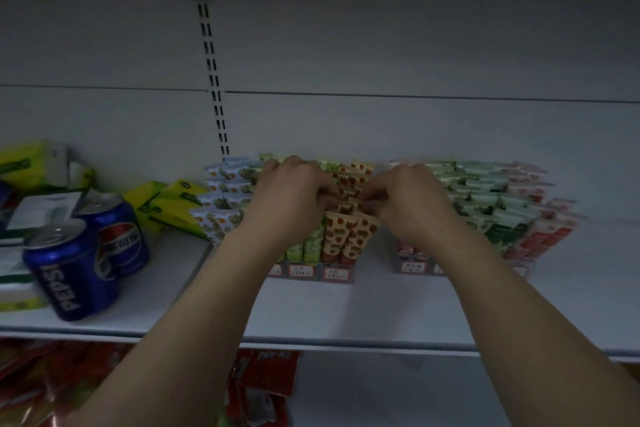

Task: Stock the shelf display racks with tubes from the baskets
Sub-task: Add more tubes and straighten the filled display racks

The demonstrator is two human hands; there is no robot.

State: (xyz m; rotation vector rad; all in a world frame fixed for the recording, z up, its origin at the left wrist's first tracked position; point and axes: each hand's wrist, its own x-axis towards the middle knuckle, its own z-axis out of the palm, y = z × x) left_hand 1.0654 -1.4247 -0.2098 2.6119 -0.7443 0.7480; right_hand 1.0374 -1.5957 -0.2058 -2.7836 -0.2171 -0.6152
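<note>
White shelf (381, 308); left hand (292, 199), right hand (410, 201) pinch tubes (347, 181) at rack's (336, 274) right edge

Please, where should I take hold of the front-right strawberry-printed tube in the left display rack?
Pinch the cream, strawberry-printed plastic tube at its flat top end, coming from above and in front: it stands upright, its lower end sunk in the display rack, a like tube close beside it.

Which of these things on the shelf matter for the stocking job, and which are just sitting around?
Job: left hand and right hand, both gripping red-patterned tubes; left rack; right rack.
Lying about: Pepsi cans; yellow packs; red packets on the lower shelf.
</note>
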